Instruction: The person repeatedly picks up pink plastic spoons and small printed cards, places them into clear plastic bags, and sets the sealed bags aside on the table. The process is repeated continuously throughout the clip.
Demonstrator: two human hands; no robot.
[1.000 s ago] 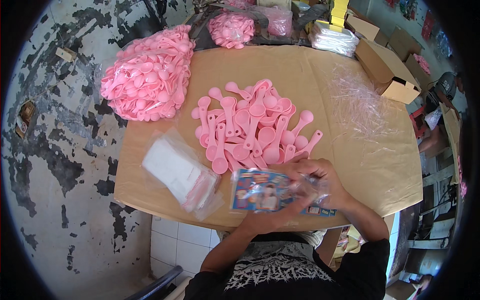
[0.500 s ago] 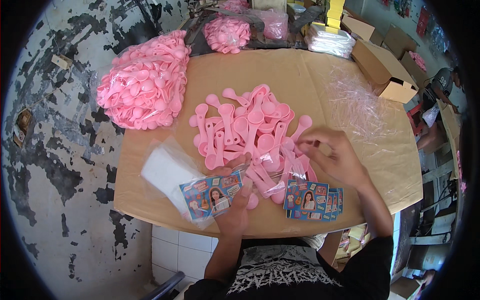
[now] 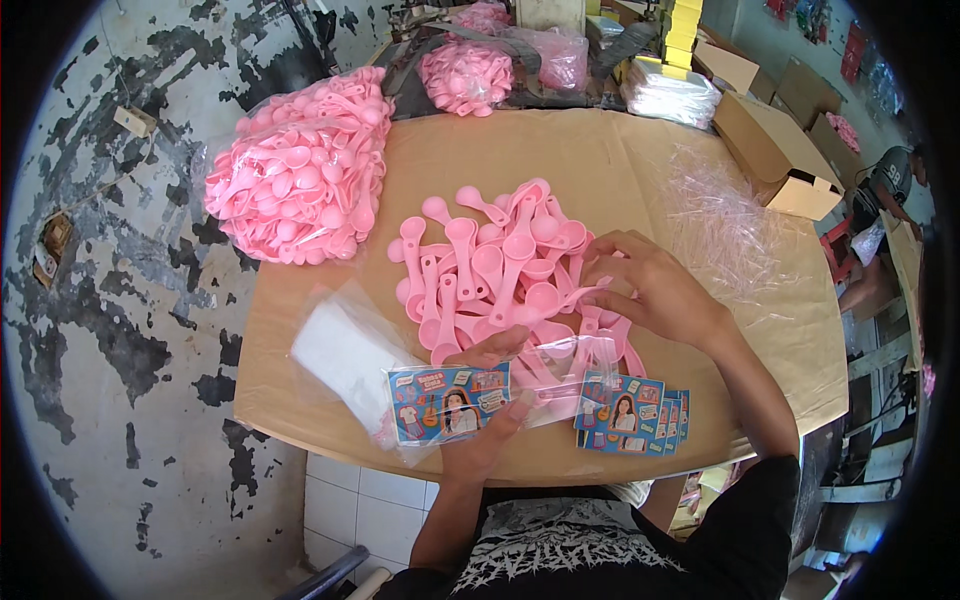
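1. Fingers of the left hand (image 3: pixel 482 436) grip a blue card (image 3: pixel 428 398) and clear film (image 3: pixel 572 362) near the front edge of the table (image 3: pixel 560 150).
2. Right hand (image 3: pixel 665 300) curls at a pink spoon (image 3: pixel 577 299), mid-table; whether closed, I cannot tell.
3. Film's likely slippery: pinch its edge; spoon's probably light, stiff: handle.

A blue printed card (image 3: pixel 425 410) lies flat and slightly tilted in the left hand (image 3: pixel 484 428), near the front of the table (image 3: pixel 790 360). A clear plastic bag (image 3: pixel 575 352) stretches right from it over some pink spoons; whether it encloses the card is unclear. One pink measuring spoon (image 3: pixel 582 295) slants at the fingertips of the right hand (image 3: pixel 662 292), beside a jumbled heap of pink spoons (image 3: pixel 488 265).
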